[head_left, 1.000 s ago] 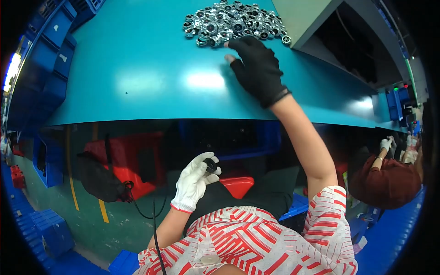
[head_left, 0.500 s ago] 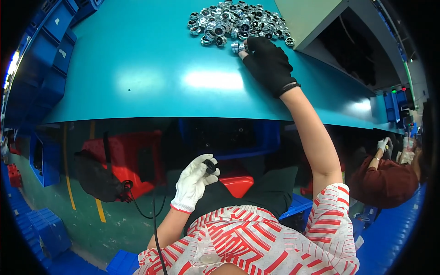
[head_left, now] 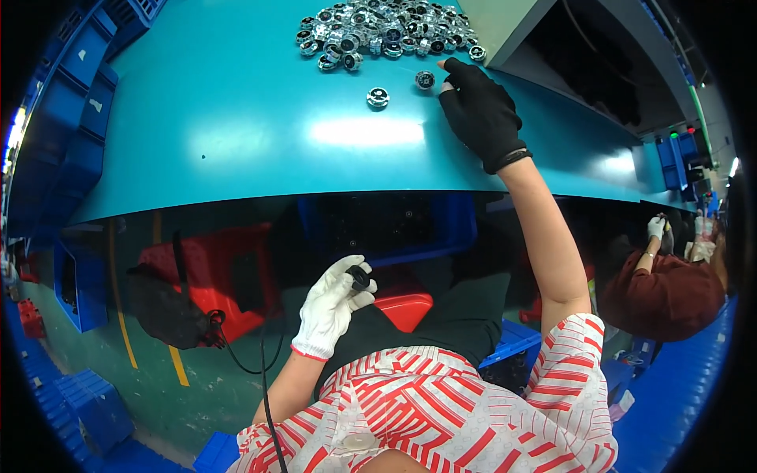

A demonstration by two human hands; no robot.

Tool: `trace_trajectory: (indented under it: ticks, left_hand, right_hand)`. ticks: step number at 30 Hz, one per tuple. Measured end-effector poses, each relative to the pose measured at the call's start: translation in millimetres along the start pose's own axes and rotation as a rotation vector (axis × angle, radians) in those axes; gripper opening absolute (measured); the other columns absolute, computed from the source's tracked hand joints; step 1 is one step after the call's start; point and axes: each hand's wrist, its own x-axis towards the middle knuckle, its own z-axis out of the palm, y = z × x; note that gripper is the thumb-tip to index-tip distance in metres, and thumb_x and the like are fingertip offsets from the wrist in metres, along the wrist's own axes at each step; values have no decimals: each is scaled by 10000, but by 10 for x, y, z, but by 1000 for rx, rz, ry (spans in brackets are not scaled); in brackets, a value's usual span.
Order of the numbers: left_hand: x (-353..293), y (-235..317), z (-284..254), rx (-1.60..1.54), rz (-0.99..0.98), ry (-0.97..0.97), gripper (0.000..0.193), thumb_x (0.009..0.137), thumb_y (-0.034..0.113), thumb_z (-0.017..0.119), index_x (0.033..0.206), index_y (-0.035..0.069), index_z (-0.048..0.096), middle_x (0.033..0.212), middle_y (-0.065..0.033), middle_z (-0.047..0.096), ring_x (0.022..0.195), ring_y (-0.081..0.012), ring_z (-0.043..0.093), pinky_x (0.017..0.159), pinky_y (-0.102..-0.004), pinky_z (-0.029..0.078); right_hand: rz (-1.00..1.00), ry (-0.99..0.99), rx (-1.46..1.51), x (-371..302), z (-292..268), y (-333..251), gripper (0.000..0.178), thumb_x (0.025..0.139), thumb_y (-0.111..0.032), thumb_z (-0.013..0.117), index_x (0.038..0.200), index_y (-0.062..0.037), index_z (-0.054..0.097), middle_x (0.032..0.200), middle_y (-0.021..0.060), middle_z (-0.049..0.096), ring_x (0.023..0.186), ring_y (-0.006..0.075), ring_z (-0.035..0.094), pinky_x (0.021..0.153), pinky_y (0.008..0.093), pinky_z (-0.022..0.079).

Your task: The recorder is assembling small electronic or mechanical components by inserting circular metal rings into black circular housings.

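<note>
My left hand point(head_left: 325, 310), in a white knit glove, is held above my lap with its fingers closed on a small black round part point(head_left: 359, 277). My right hand point(head_left: 481, 109), wearing a black fingerless glove, reaches over the turquoise table point(head_left: 236, 102). Its thumb and forefinger are apart, with nothing visible between them. Just left of its fingertips lies one silver-and-black round part point(head_left: 425, 80), not touching them. Another such round part point(head_left: 378, 98) rests farther left. A heap of the same shiny parts point(head_left: 393, 35) spreads at the table's far side.
A pale cabinet-like housing point(head_left: 512, 35) borders the heap on the right. Blue bins point(head_left: 59, 118) stand along the left. Below the table edge are a blue crate point(head_left: 465, 236) and a red chair point(head_left: 201, 268). A co-worker point(head_left: 666, 292) sits at the right.
My right hand has let go of a silver round part and drawn back to the right. Two parts now lie separate from the heap. My left hand keeps its black part.
</note>
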Motion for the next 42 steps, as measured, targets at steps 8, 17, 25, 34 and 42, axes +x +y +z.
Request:
trace_trajectory:
  ticks: [8,17,25,34,42]
  left_hand:
    - [-35,16,0,-42,13,-36,370,900,126,588,1231,-8,493,1104,-150,579,931,-280,634,754,-351,593]
    - [-20,207,106,-167,123,-250,544,826,123,683,1305,22,444,1220,-157,529,1086,-298,578,919,-400,532]
    - [-30,30,194,-102,21,-215,547,811,110,695,1295,27,454,1228,-102,534,1119,-237,558,964,-411,500]
    - [-68,-164,240,-139,-80,-227,432,867,70,603,1270,-7,468,1207,-130,529,1077,-260,571,977,-465,487]
    - [-41,-219,195,-39,-79,-203,415,888,62,582,1275,-24,458,1203,-141,528,1073,-245,571,947,-411,505]
  right_hand:
    - [-256,-77,103,-36,135,-412,277,829,-286,625,1068,-145,617,1013,106,610,887,298,620,750,397,496]
    - [-277,-236,518,-354,-85,-706,269,799,-148,673,1050,-65,624,950,104,628,793,232,633,686,316,502]
    - [47,-452,895,-1780,-129,-804,330,774,-54,691,1087,-7,595,1014,119,596,836,194,613,710,279,490]
    - [140,-393,829,-2140,-91,-719,291,774,-58,705,1044,-10,606,943,124,618,758,215,628,660,281,499]
    - [42,-359,662,-2205,-68,-711,282,763,-114,710,1019,-29,627,950,122,620,808,262,615,695,328,485]
